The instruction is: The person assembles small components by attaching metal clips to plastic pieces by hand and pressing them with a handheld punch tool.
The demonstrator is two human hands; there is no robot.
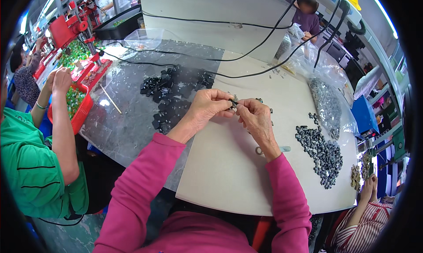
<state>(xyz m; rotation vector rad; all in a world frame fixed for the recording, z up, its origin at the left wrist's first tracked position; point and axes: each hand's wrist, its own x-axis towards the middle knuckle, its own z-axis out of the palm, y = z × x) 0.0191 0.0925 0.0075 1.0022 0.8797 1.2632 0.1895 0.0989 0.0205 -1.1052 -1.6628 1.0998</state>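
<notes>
Over the middle of the table, my left hand (206,108) and my right hand (255,118) meet with their fingertips pinched together. Between them is a small black part (233,103), mostly covered by the fingers, so its exact kind does not show. A few similar dark pieces (259,100) lie just beyond my right hand. To the left of my left hand spreads a loose pile of flat black pieces (164,83). Under my right wrist lies a flat metal tool (284,149) with a ring at one end (259,151).
A heap of small dark parts (320,156) lies to the right, below a clear plastic bag (326,105) full of similar parts. Black cables (246,73) cross the back. At left, a co-worker in green (33,165) works beside a red tray (83,110). A thin stick (110,99) lies nearby.
</notes>
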